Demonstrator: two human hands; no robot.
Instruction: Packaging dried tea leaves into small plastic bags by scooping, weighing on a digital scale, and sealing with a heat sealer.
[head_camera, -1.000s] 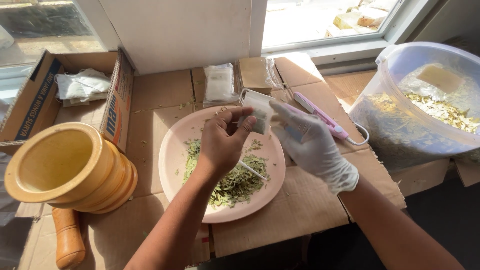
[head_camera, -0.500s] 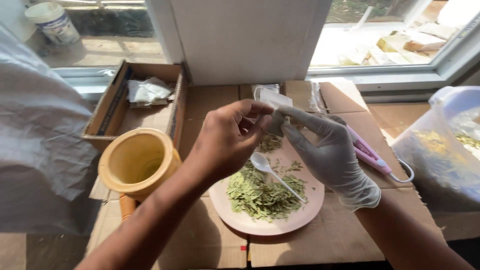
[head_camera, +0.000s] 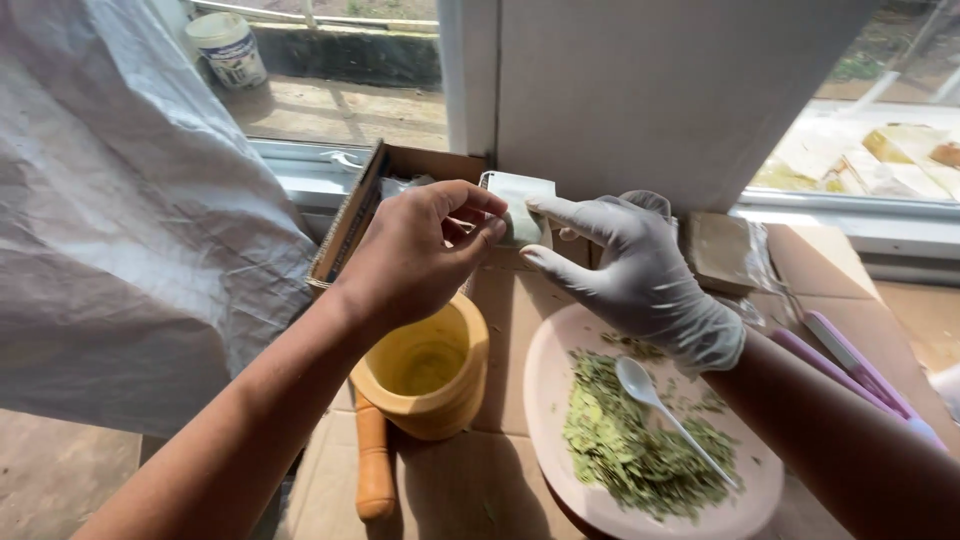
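Two hands are seen: one bare left hand and one gloved right hand. One small white bag, one yellow bowl, one pink plate, one white spoon and one bucket are counted

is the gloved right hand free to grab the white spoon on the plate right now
Probably not at once: the right hand is pinching a small white packet together with the left hand. The spoon lies uncovered below it on the leaves.

sunlit windows | grey wall panel | white sheet
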